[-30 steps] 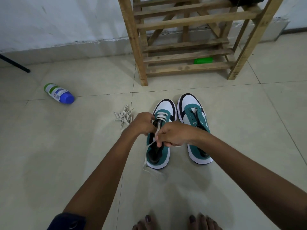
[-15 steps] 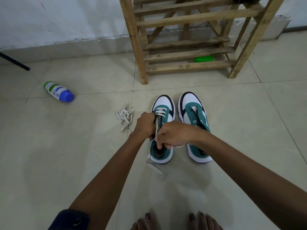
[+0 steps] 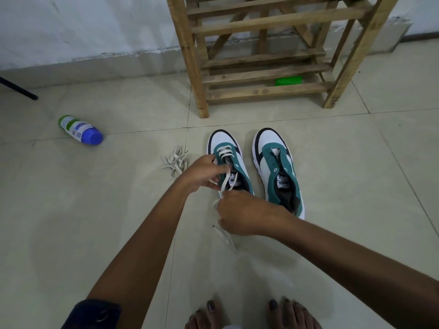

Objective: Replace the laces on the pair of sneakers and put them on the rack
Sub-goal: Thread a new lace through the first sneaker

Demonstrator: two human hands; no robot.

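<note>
While lacing the left sneaker (image 3: 228, 167), my right hand (image 3: 244, 214) pinches the white lace (image 3: 226, 179) taut; my left hand (image 3: 202, 173) holds it near the eyelets. Next: thread the next eyelet. Right sneaker (image 3: 278, 172) unlaced beside it, rack (image 3: 261, 74) beyond.

A bottle (image 3: 80, 130) with a blue cap and green-and-white label is lying on its side on the tile floor (image 3: 356, 176), off to the left; a thin black rod (image 3: 17, 88) pokes in from the left edge near the wall (image 3: 83, 27); something bright green (image 3: 288, 80) sits low down at the back, half hidden behind wooden slats, can't tell what it is; bare toes (image 3: 251, 314) with dark nail polish show at the bottom edge.
</note>
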